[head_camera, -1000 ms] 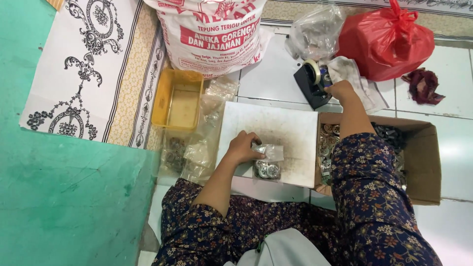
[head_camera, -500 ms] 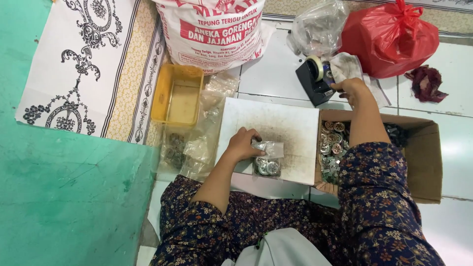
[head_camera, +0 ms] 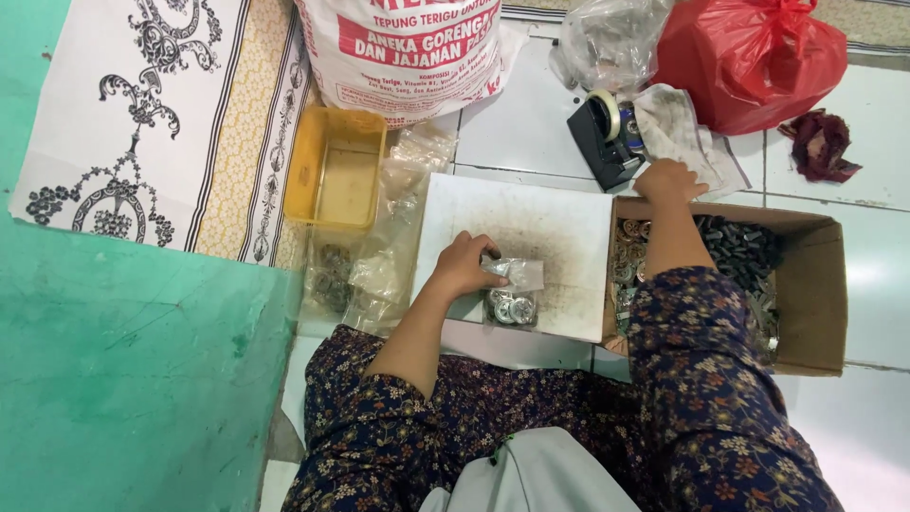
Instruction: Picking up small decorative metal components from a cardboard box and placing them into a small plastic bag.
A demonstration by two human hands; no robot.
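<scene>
2 hands: left (head_camera: 464,268) on bag (head_camera: 512,289), right (head_camera: 668,180) outstretched.

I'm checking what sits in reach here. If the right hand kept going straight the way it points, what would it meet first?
Probably the crumpled grey cloth just past the right hand, with the black tape dispenser slightly to its left; heights are hard to judge from above.
</scene>
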